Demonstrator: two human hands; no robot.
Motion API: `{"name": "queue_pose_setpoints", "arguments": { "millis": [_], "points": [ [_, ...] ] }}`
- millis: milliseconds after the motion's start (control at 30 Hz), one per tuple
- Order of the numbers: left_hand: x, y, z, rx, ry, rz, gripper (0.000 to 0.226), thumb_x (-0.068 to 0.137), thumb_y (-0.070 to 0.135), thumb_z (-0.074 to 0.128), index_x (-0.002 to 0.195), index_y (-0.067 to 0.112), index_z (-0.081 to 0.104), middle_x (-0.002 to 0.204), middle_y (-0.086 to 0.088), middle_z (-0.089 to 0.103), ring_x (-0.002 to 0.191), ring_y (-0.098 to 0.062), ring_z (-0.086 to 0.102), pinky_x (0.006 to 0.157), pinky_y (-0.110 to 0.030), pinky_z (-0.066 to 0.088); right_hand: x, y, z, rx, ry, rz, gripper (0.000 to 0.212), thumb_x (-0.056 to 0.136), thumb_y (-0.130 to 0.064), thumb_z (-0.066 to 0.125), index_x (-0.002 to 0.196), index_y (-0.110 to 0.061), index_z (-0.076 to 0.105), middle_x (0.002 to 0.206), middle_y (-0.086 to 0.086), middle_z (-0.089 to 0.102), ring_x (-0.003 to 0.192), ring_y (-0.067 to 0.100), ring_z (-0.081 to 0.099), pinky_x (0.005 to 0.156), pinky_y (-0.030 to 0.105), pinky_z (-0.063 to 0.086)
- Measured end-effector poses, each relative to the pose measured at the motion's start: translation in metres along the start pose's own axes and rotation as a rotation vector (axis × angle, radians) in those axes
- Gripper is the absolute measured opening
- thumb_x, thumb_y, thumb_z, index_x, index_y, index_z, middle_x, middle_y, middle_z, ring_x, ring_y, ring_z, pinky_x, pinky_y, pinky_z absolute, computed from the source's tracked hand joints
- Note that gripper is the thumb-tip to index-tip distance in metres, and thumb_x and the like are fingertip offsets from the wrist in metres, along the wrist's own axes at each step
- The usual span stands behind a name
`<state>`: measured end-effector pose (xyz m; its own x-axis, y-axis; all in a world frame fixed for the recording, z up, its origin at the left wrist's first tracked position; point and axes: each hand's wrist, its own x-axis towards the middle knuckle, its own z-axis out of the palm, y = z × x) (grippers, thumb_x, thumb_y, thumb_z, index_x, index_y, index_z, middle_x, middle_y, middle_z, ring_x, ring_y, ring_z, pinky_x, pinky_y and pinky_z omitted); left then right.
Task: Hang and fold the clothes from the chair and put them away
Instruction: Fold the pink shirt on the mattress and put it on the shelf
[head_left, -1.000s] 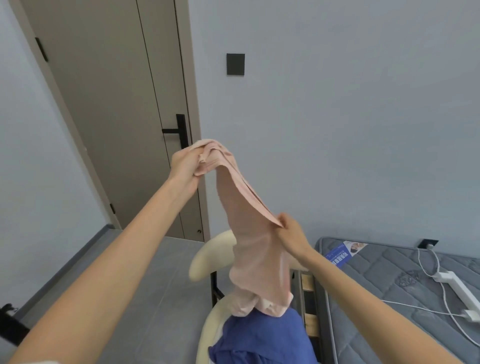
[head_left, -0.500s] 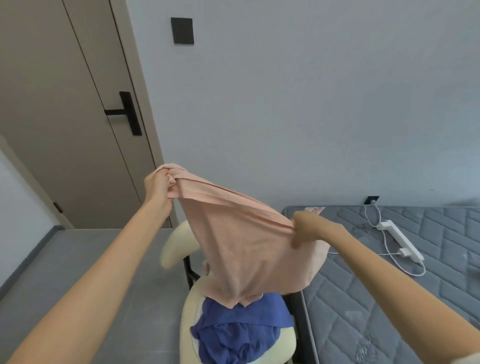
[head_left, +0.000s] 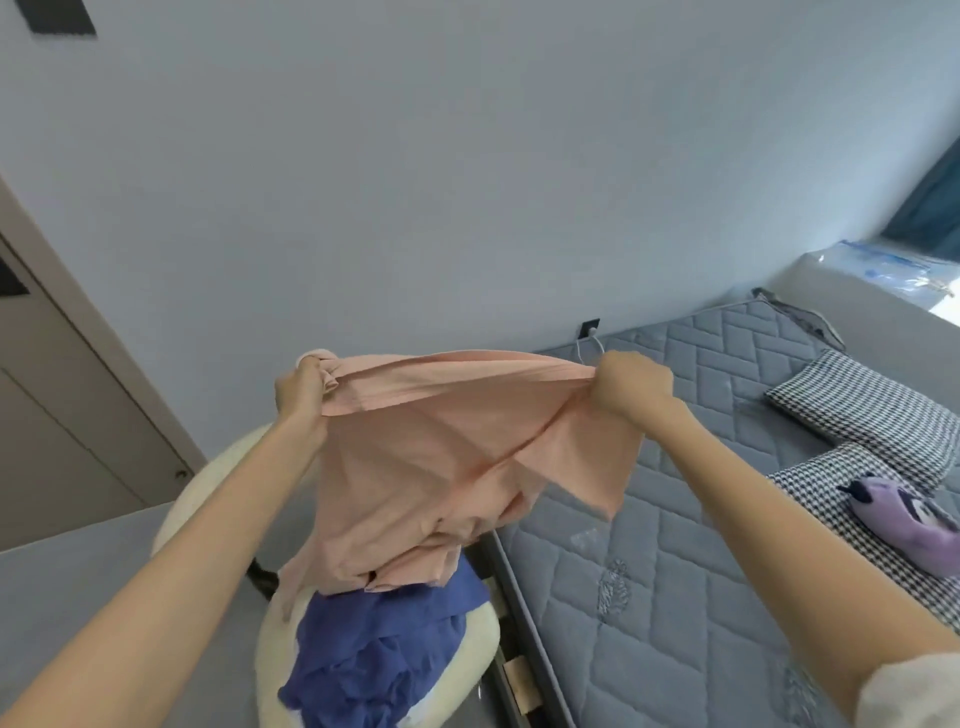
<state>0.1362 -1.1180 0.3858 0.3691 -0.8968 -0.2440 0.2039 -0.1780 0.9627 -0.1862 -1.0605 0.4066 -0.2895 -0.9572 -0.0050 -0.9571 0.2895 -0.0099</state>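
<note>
A pink shirt (head_left: 436, 467) hangs stretched between my two hands above the chair. My left hand (head_left: 300, 391) grips its bunched left end and my right hand (head_left: 631, 387) grips its right end, both at about the same height. The shirt's lower part droops in folds onto a blue garment (head_left: 379, 654) that lies crumpled on the seat of the cream chair (head_left: 197, 499). The chair's back curves up behind my left forearm.
A bed with a grey quilted mattress (head_left: 675, 545) stands right of the chair. On it lie two checked pillows (head_left: 857, 410), a purple plush toy (head_left: 904, 514) and a white cable. A door (head_left: 57, 415) is at the left, with grey floor below.
My hands have pulled apart and levelled out, spreading the pink shirt wide. My view has swung right toward the bed, so the door has slid off to the left.
</note>
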Motion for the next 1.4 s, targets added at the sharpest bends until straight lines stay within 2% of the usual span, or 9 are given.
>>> {"name": "queue_pose_setpoints", "arguments": {
  "millis": [167, 333, 433, 600, 733, 900, 1133, 1300, 1400],
  "points": [
    [-0.004, -0.027, 0.095, 0.034, -0.15, -0.11, 0.029, 0.083, 0.002, 0.038, 0.065, 0.017, 0.054, 0.064, -0.001, 0.046, 0.057, -0.013, 0.043, 0.05, -0.022, 0.031, 0.013, 0.081, 0.012, 0.396, 0.145, 0.165, 0.014, 0.091, -0.012, 0.038, 0.099, -0.013, 0.05, 0.109, 0.018, 0.06, 0.092, 0.035, 0.053, 0.071, 0.036, 0.035],
    [-0.006, -0.034, 0.207, -0.028, -0.397, -0.278, 0.026, 0.086, -0.004, 0.04, 0.066, 0.013, 0.045, 0.068, -0.006, 0.044, 0.059, -0.017, 0.045, 0.06, -0.029, 0.038, 0.05, 0.164, 0.012, 0.198, 0.186, 0.235, 0.028, 0.093, -0.005, 0.037, 0.115, -0.011, 0.053, 0.115, 0.021, 0.06, 0.106, 0.04, 0.056, 0.074, 0.039, 0.038],
    [-0.001, -0.026, 0.273, -0.111, -0.536, -0.35, 0.024, 0.095, 0.006, 0.04, 0.074, 0.014, 0.049, 0.076, -0.006, 0.052, 0.067, -0.017, 0.052, 0.072, -0.034, 0.047, 0.088, 0.2, -0.007, 0.316, 0.244, 0.314, 0.028, 0.094, -0.008, 0.036, 0.115, -0.011, 0.055, 0.116, 0.019, 0.061, 0.108, 0.037, 0.056, 0.08, 0.04, 0.042],
    [-0.01, 0.001, 0.364, -0.221, -0.728, -0.32, 0.023, 0.101, 0.02, 0.041, 0.087, 0.013, 0.058, 0.071, -0.003, 0.07, 0.061, -0.014, 0.067, 0.059, -0.03, 0.056, 0.137, 0.258, -0.057, 0.651, 0.436, 0.453, 0.031, 0.097, -0.014, 0.031, 0.118, -0.017, 0.054, 0.121, 0.014, 0.06, 0.11, 0.032, 0.055, 0.078, 0.034, 0.036],
    [-0.028, 0.022, 0.407, -0.331, -0.851, -0.259, 0.021, 0.098, 0.017, 0.046, 0.086, 0.011, 0.062, 0.079, -0.005, 0.07, 0.07, -0.016, 0.068, 0.064, -0.032, 0.058, 0.142, 0.298, -0.083, 0.722, 0.606, 0.478, 0.038, 0.091, -0.007, 0.029, 0.114, -0.021, 0.056, 0.117, 0.011, 0.061, 0.108, 0.03, 0.054, 0.077, 0.032, 0.036],
    [-0.045, -0.003, 0.412, -0.347, -1.023, -0.278, 0.056, 0.1, 0.022, 0.041, 0.051, 0.015, 0.067, 0.043, 0.004, 0.053, 0.049, -0.009, 0.057, 0.063, -0.024, 0.053, 0.114, 0.331, -0.065, 0.736, 0.689, 0.532, 0.042, 0.084, -0.006, 0.033, 0.112, -0.025, 0.057, 0.115, 0.005, 0.063, 0.106, 0.028, 0.056, 0.081, 0.034, 0.043],
    [-0.042, -0.12, 0.363, -0.088, -0.822, -0.457, 0.036, 0.097, 0.026, 0.04, 0.076, 0.016, 0.068, 0.074, -0.005, 0.065, 0.065, -0.017, 0.062, 0.061, -0.029, 0.051, 0.044, 0.335, 0.049, 0.493, 0.455, 0.571, 0.021, 0.08, -0.021, 0.055, 0.092, -0.034, 0.065, 0.078, -0.012, 0.062, 0.076, 0.016, 0.059, 0.057, 0.027, 0.04],
    [-0.033, -0.197, 0.321, 0.208, -0.635, -0.566, 0.018, 0.098, 0.021, 0.045, 0.085, 0.016, 0.056, 0.055, -0.002, 0.066, 0.047, -0.012, 0.062, 0.037, -0.021, 0.049, -0.014, 0.321, 0.123, 0.413, 0.052, 0.566, 0.019, 0.078, -0.029, 0.058, 0.093, -0.031, 0.069, 0.089, -0.007, 0.071, 0.087, 0.02, 0.065, 0.063, 0.028, 0.043],
    [-0.025, -0.234, 0.295, 0.404, -0.64, -0.635, 0.022, 0.098, 0.024, 0.047, 0.113, 0.01, 0.056, 0.076, -0.01, 0.07, 0.058, -0.016, 0.06, 0.05, -0.028, 0.053, -0.043, 0.307, 0.157, 0.413, -0.118, 0.578, 0.019, 0.075, -0.044, 0.068, 0.087, -0.029, 0.07, 0.09, -0.004, 0.072, 0.089, 0.021, 0.066, 0.064, 0.028, 0.041]
  ]
}}
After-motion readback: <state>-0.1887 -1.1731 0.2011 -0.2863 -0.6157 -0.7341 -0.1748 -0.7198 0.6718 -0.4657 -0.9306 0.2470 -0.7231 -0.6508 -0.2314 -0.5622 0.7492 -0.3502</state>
